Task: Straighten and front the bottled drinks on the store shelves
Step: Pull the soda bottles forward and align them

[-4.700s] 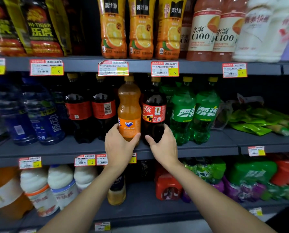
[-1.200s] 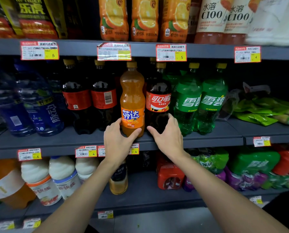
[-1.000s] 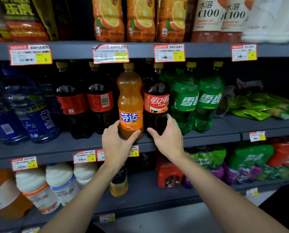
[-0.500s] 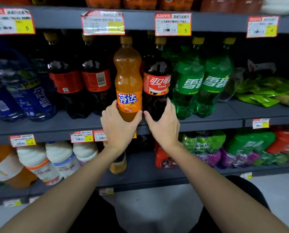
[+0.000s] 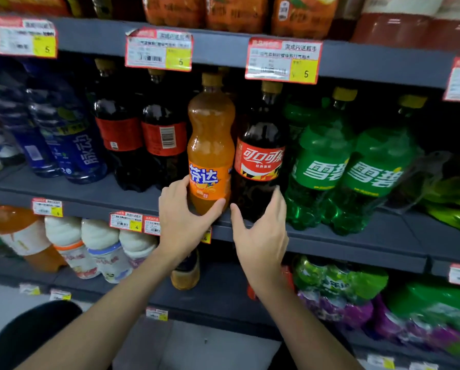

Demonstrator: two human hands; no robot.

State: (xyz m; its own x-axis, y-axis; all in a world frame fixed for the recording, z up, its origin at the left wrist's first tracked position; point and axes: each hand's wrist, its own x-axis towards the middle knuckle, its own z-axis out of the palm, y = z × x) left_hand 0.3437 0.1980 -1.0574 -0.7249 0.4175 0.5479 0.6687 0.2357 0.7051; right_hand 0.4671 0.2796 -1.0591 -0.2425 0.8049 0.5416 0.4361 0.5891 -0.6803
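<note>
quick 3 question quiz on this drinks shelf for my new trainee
1. True or false: the left hand grips the orange soda bottle near its base.
2. Which stands immediately right of the orange soda bottle? A) a green soda bottle B) the logo-forward cola bottle C) a blue water bottle
3. Fill in: the turned cola bottle immediately left of the orange soda bottle shows its ____ instead of its logo.
Key: 1 true; 2 B; 3 barcode.

A shop: price tags [image 5: 283,60] along shelves [image 5: 357,244] of bottled drinks [image 5: 322,166].
</note>
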